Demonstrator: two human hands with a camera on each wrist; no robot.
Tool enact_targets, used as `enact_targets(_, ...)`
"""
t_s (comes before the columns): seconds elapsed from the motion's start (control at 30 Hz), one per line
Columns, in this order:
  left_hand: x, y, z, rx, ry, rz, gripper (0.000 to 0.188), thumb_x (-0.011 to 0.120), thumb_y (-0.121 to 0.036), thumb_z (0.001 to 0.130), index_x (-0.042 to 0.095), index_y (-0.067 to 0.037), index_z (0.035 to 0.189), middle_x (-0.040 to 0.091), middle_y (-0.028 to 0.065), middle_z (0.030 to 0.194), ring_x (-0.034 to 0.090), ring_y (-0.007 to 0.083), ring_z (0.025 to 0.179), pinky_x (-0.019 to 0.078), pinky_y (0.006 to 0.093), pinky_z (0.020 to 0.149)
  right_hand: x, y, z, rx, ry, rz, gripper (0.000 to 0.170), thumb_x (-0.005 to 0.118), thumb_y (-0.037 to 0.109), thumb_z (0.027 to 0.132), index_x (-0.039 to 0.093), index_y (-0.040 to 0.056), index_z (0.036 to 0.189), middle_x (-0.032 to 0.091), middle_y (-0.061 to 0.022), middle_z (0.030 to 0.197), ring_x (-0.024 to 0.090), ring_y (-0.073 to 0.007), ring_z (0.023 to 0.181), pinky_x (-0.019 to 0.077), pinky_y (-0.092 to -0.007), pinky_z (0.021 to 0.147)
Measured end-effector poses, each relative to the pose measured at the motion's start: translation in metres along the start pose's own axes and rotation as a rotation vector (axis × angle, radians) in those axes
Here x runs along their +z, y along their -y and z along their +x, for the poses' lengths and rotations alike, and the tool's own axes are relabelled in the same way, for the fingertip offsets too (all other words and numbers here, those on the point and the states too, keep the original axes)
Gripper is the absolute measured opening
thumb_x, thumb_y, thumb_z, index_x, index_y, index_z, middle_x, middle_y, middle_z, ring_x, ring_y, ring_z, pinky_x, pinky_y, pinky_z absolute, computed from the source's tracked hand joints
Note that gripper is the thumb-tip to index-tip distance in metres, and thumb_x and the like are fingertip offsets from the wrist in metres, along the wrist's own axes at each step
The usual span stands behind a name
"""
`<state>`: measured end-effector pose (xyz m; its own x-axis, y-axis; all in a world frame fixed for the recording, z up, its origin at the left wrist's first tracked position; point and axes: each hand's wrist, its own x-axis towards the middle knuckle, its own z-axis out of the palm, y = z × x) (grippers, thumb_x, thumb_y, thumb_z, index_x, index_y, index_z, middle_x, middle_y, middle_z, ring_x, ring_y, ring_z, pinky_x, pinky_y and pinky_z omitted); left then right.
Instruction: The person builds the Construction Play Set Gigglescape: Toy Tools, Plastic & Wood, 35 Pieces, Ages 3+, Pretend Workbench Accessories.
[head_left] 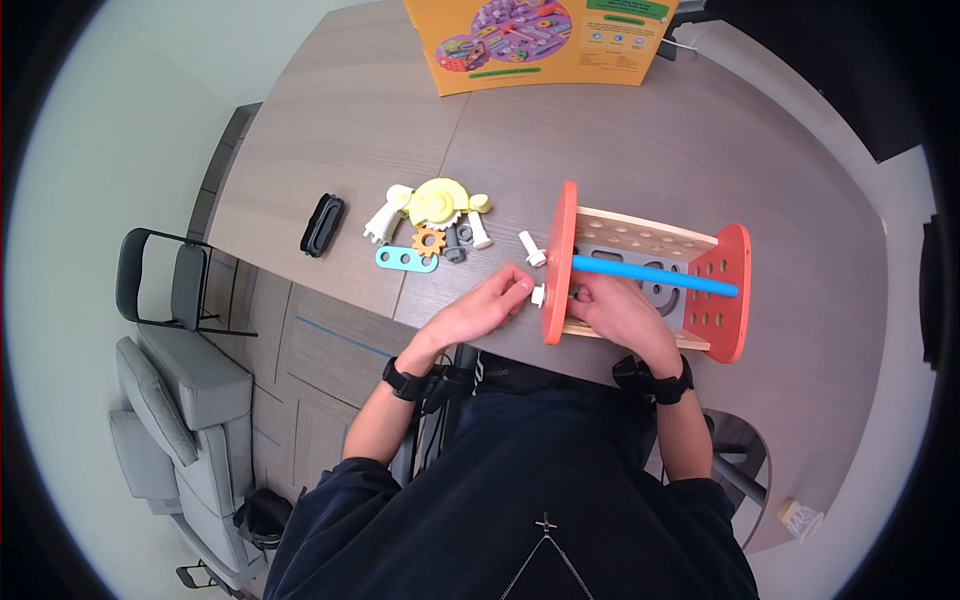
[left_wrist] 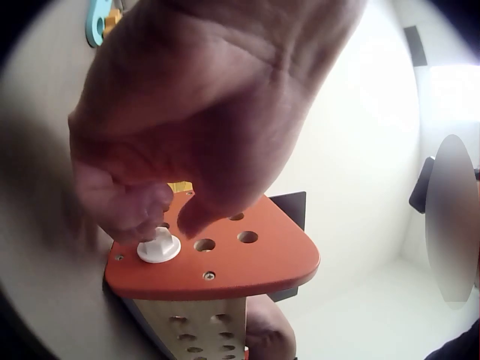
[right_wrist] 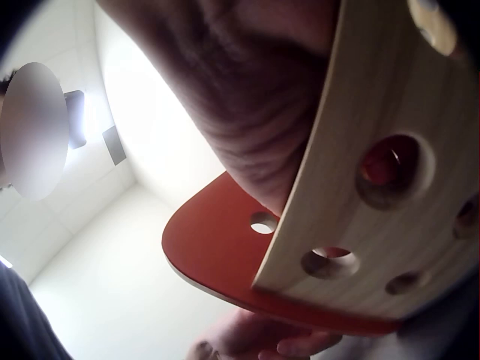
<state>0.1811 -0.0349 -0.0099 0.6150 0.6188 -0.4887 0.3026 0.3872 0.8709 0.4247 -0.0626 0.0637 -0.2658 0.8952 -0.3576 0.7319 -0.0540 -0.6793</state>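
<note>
A wooden toy frame with red end panels [head_left: 732, 290] and a blue rod [head_left: 655, 275] stands in front of the person. The left hand [head_left: 485, 305] is at the outer face of the left panel [left_wrist: 277, 255], fingers bent and thumb apart, fingertips just over a white bolt head [left_wrist: 159, 247] seated in a hole. Whether they touch it is unclear. The right hand [head_left: 622, 312] reaches inside the frame, fingers against or near that panel's inner side. In the right wrist view, the perforated wooden side [right_wrist: 360, 225] hides its fingertips, so what they hold cannot be seen.
A loose white bolt [head_left: 531, 248] lies beside the left panel. Farther left are a yellow toy piece [head_left: 438, 203], an orange gear [head_left: 428, 241], a teal strip [head_left: 406, 260] and a black case [head_left: 322, 225]. A yellow box [head_left: 600, 60] stands at the back.
</note>
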Motion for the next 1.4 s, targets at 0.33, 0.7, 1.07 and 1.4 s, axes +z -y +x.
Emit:
enact_targets(0.33,0.008,-0.004,-0.008,0.195,-0.105,0.057,0.024,0.059,-0.036,0.113,0.061,-0.013,0.119,0.050,-0.0078,0.083,0.042,0.0027,0.066,0.0359,0.0225,0.056,0.000,0.000,0.000,0.006,0.002,-0.003,0.033,0.077,0.024,0.093,0.076,0.0045,0.120,0.071,-0.0161,0.087,0.067,-0.0294,0.078,0.0542,-0.0427,0.074)
enact_targets(0.7,0.007,-0.006,-0.007,0.153,-0.071,-0.009,0.029,0.056,-0.041,0.114,0.060,-0.013,0.115,0.049,-0.0083,0.080,0.042,0.0022,0.065,0.0357,0.0218,0.054,0.001,-0.001,0.001,0.005,0.006,0.001,0.033,0.076,0.024,0.094,0.077,0.0041,0.120,0.075,-0.0165,0.093,0.069,-0.0293,0.080,0.0550,-0.0422,0.075)
enact_targets(1.07,0.007,0.004,0.005,0.070,-0.022,0.075,0.031,0.056,-0.037,0.115,0.065,-0.009,0.107,0.048,-0.0086,0.075,0.042,0.0022,0.063,0.0352,0.0238,0.053,0.001,-0.003,0.000,-0.001,0.025,0.016,0.032,0.073,0.022,0.097,0.076,0.0065,0.124,0.077,-0.0168,0.102,0.070,-0.0310,0.085,0.0559,-0.0433,0.079)
enact_targets(1.4,0.008,0.006,0.002,0.233,-0.085,0.276,0.028,0.058,-0.030,0.114,0.066,-0.004,0.115,0.052,-0.0045,0.077,0.044,0.0061,0.069,0.0390,0.0286,0.060,0.002,-0.008,0.003,-0.022,0.057,0.009,0.032,0.069,0.022,0.099,0.074,0.0072,0.127,0.077,-0.0189,0.110,0.072,-0.0371,0.097,0.0560,-0.0463,0.086)
